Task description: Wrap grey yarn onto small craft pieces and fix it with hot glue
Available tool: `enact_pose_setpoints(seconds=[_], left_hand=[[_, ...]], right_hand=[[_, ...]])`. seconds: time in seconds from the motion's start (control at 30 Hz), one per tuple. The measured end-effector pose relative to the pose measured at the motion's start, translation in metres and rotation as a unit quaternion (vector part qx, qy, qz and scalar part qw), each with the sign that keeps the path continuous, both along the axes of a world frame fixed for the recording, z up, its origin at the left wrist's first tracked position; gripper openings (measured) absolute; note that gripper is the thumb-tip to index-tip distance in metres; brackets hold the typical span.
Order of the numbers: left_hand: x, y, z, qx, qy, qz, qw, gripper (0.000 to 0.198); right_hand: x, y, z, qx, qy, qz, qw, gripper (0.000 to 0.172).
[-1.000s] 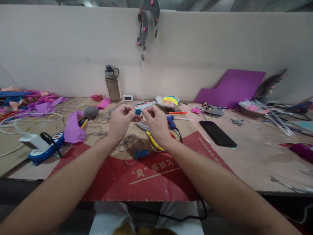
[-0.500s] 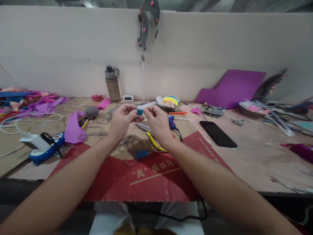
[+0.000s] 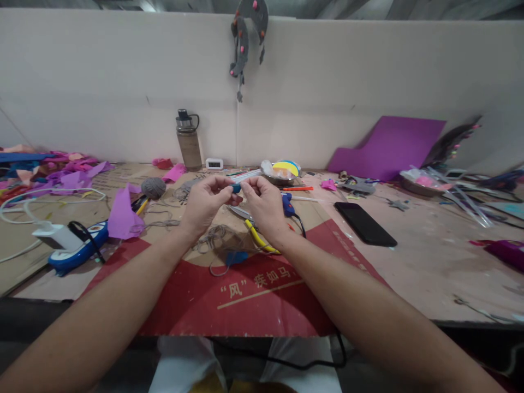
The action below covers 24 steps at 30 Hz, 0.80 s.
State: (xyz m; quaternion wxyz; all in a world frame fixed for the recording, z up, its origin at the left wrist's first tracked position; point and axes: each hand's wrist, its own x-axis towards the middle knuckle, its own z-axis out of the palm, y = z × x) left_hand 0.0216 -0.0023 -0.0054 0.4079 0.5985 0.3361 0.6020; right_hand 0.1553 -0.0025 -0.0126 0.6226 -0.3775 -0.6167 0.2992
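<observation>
Between my fingertips is a small blue-teal piece (image 3: 236, 188), perhaps felt, partly covered by the fingers. My left hand (image 3: 207, 202) pinches it from the left, and my right hand (image 3: 264, 204) grips its other side. Under the hands lie scissors with yellow handles (image 3: 258, 238), their blades partly hidden by my right hand. Loose grey yarn (image 3: 213, 239) is tangled on the cardboard below, beside a blue scrap (image 3: 236, 258). Just right of my right hand rests a blue glue gun (image 3: 288, 204), partly covered.
A red-printed cardboard sheet (image 3: 262, 311) covers the table front. To the right lies a black phone (image 3: 365, 224); to the left are a blue power strip (image 3: 65, 261), a grey yarn ball (image 3: 153, 188) and purple felt (image 3: 123, 215). A bottle (image 3: 189, 144) stands behind.
The blue-teal piece has turned slightly and looks narrower between my fingertips. Both hands stay in nearly the same place; the table things have not moved.
</observation>
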Motion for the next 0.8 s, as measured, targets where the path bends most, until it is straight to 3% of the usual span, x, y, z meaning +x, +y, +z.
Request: enact_pose_setpoints(seconds=[0.17,0.6,0.8], left_hand=[[-0.0004,0.001,0.0,-0.009,0.016,0.024,1.0,0.02],[0.0002,-0.0015,0.0016,-0.006,0.038,0.011,0.999,0.017],[0.0002,0.0017,-0.0013,-0.023,-0.002,-0.013,1.0,0.015]], right_hand=[[-0.0009,-0.0012,-0.0011,0.003,-0.004,0.015,1.0,0.015],[-0.0021,-0.0057,-0.0002,0.009,-0.009,0.026,1.0,0.016],[-0.0021,-0.0064,-0.0002,0.024,-0.025,0.016,0.999,0.017]])
